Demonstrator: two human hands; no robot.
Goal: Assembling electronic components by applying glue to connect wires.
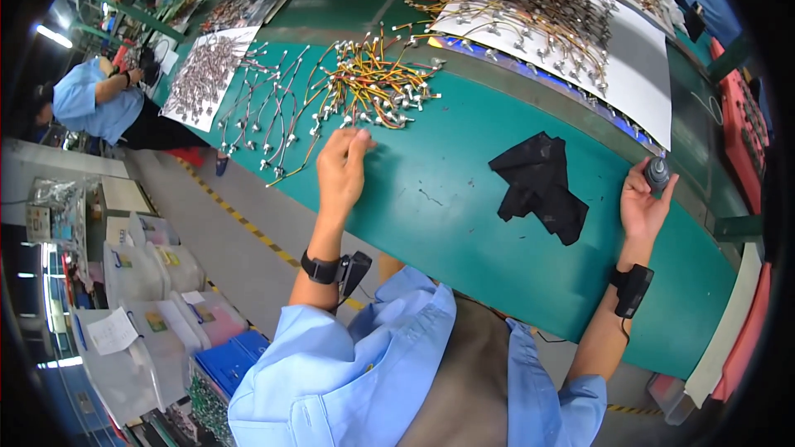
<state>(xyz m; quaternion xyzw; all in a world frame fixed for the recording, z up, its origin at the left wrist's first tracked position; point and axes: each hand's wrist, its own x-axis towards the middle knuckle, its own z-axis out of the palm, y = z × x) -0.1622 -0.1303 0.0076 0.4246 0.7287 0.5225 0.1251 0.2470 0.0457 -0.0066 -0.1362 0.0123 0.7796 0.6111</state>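
Note:
My left hand (341,170) is over the green bench with its fingers curled together, at the near edge of a heap of yellow, red and black wire leads (373,74) with small metal and white ends. Whatever its fingertips pinch, if anything, is hidden. At the bench's right side, my right hand (646,205) grips a dark grey cylindrical tool (657,172) with a narrow metal tip. Between the two hands lies a crumpled black cloth (542,186). Left of the heap, darker wire leads (261,108) are spread in loose rows.
White sheets carrying many wire leads lie at the far left (203,83) and on the raised line (654,58) beyond the bench. Another person in blue (99,95) stands at the left. Plastic bins (137,277) and a blue box (232,362) are stacked at lower left.

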